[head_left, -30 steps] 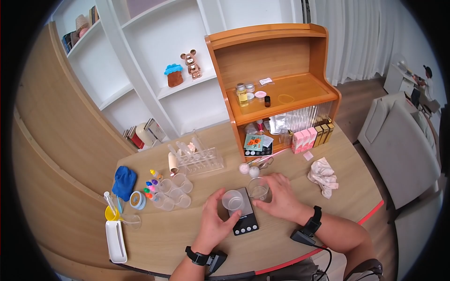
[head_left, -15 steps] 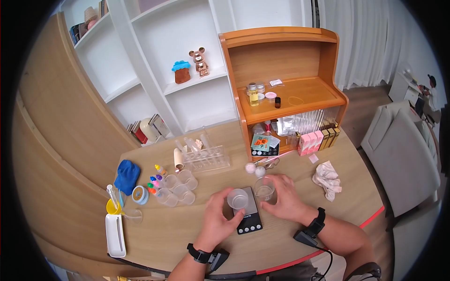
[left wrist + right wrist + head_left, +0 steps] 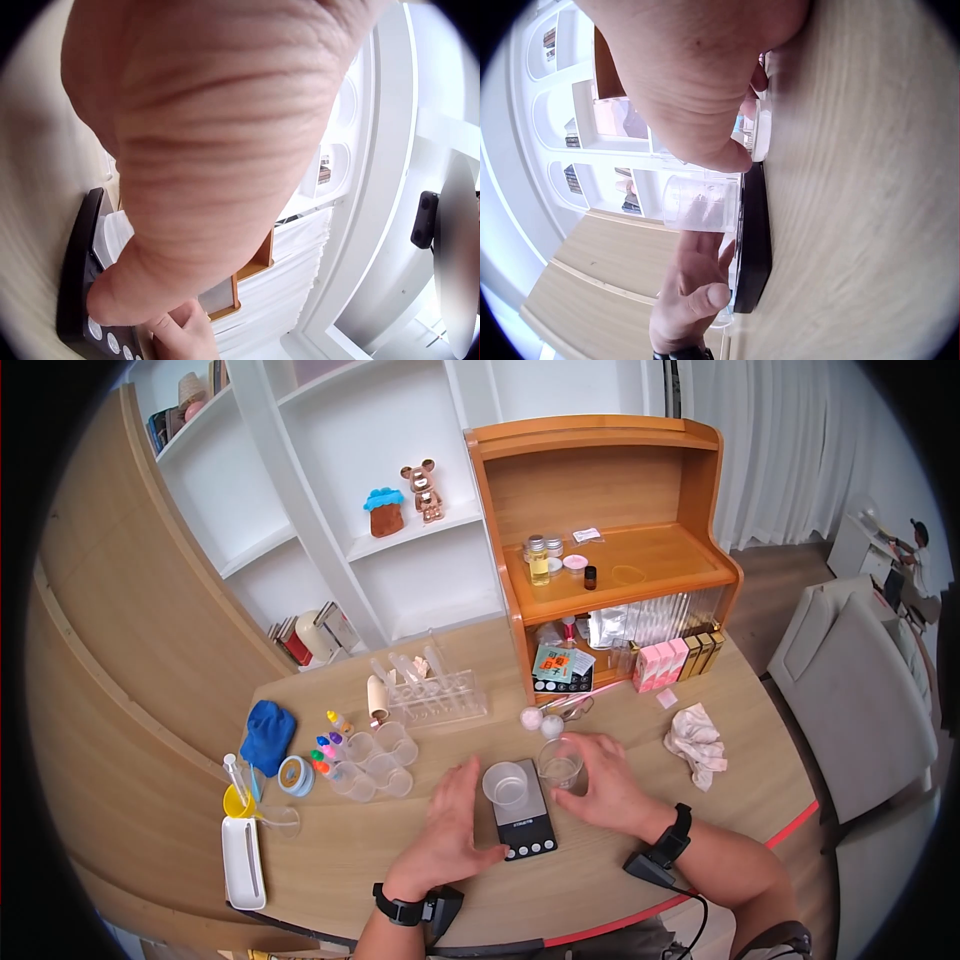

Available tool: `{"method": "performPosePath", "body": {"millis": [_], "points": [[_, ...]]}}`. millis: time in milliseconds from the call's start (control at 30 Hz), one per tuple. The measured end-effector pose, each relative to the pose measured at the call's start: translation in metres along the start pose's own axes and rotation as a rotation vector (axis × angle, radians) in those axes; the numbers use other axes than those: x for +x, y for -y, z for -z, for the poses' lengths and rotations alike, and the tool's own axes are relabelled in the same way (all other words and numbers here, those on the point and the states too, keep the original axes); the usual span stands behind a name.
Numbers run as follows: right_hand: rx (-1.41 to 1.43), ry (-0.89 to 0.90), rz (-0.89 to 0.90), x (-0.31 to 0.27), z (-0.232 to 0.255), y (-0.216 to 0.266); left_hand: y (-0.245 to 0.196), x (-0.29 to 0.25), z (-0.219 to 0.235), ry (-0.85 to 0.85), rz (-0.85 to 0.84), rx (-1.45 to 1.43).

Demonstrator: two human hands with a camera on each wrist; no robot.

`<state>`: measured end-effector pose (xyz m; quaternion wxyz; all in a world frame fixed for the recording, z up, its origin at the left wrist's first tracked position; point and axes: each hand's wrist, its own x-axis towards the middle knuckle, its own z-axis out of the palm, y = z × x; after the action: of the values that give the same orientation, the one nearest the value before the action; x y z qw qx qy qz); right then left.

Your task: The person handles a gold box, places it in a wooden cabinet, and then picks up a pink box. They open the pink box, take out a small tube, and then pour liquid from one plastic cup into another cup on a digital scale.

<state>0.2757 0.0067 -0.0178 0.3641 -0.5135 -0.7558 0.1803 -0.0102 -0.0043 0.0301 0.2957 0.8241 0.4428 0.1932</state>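
Observation:
A clear plastic cup (image 3: 507, 786) stands on the black digital scale (image 3: 528, 836); the right wrist view shows the cup (image 3: 699, 204) upright on the scale (image 3: 754, 244). My left hand (image 3: 449, 832) is spread at the left of the scale, its fingers apart from the cup. In the left wrist view its thumb (image 3: 124, 294) lies at the scale's button edge. My right hand (image 3: 612, 790) holds a glass beaker (image 3: 560, 764) between thumb and fingers, just right of the scale. The beaker's base (image 3: 762, 131) is partly hidden behind the thumb in the right wrist view.
Several joined plastic cups (image 3: 375, 762), dropper bottles and a test tube rack (image 3: 437, 700) are at the left. Two small round jars (image 3: 551, 727) sit behind the beaker. A crumpled cloth (image 3: 696, 746) lies right, a wooden shelf (image 3: 600, 600) stands behind, and a white tray (image 3: 243, 863) lies far left.
My left hand has let go of the plastic cup and moved left, its thumb now lower by the scale's buttons. The right hand still holds the beaker in about the same place.

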Motion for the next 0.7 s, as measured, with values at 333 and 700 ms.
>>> {"method": "performPosePath", "body": {"millis": [333,700], "points": [[-0.023,0.000,0.006,0.000,-0.001,0.000,0.004,0.000,-0.005,0.085,0.033,0.015],[-0.024,0.004,0.009,0.000,0.000,0.000,0.005,0.009,-0.014,-0.155,-0.045,-0.017]]}}
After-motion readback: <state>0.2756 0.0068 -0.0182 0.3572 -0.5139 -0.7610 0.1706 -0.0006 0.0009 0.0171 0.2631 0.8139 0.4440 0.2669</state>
